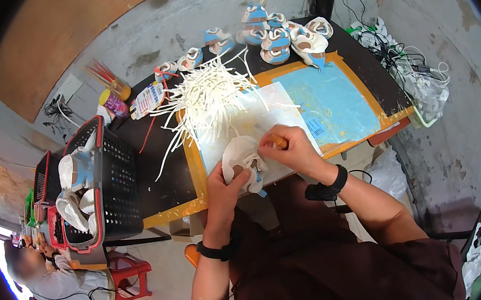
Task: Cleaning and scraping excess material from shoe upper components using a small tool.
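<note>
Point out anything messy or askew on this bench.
The heap of white strips sprawls loosely, with strands trailing off the white sheet onto the dark tabletop. The blue mat looks stained and worn. The finished small shoes stand jumbled, not in rows.

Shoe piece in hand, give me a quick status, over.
Left hand grips the white shoe piece. Right hand pinches an orange tool against it. White strips piled just beyond on the table, not blocking.
</note>
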Demonstrator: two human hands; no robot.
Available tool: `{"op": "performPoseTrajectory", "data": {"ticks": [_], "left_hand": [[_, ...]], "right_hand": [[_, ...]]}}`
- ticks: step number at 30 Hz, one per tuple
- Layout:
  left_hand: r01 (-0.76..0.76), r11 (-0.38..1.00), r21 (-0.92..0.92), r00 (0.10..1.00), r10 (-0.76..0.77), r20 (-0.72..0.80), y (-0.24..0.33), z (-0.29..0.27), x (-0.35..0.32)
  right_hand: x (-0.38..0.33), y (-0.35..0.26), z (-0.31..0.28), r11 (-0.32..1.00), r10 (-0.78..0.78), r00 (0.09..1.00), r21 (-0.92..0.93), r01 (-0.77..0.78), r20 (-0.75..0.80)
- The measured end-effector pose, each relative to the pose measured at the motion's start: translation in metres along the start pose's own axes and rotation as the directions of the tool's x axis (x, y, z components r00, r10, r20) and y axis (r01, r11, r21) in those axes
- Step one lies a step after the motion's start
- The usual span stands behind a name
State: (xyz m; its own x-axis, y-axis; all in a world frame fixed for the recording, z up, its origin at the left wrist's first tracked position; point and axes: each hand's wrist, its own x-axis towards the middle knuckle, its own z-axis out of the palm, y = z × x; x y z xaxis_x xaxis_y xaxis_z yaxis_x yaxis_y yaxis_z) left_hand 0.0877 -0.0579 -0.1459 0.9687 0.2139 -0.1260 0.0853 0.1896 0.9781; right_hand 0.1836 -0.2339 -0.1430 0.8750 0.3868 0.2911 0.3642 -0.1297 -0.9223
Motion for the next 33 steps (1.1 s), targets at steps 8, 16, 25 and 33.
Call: {"op": "performPoseTrajectory", "data": {"ticks": [8, 16, 25, 33], "left_hand": [[-0.05, 0.999, 0.007, 0.998, 0.05, 0.049, -0.003, 0.001, 0.001], [-0.022, 0.999, -0.042, 0.998, 0.024, 0.061, -0.011, -0.007, 0.005], [-0.053, 0.999, -0.002, 0.996, 0.053, 0.071, -0.007, -0.004, 0.007], [-0.092, 0.996, 0.009, 0.994, 0.091, 0.068, -0.008, -0.003, 0.006]], "right_hand": [[0.004, -0.007, 0.003, 0.954, -0.162, 0.937, -0.194, 0.229, 0.311], [0.007, 0.011, 0.003, 0.972, -0.109, 0.918, 0.235, 0.018, 0.382], [0.012, -0.003, 0.007, 0.985, -0.163, 0.954, -0.02, 0.173, 0.25], [0.006, -0.014, 0.008, 0.916, -0.145, 0.952, -0.326, 0.232, 0.269]]}}
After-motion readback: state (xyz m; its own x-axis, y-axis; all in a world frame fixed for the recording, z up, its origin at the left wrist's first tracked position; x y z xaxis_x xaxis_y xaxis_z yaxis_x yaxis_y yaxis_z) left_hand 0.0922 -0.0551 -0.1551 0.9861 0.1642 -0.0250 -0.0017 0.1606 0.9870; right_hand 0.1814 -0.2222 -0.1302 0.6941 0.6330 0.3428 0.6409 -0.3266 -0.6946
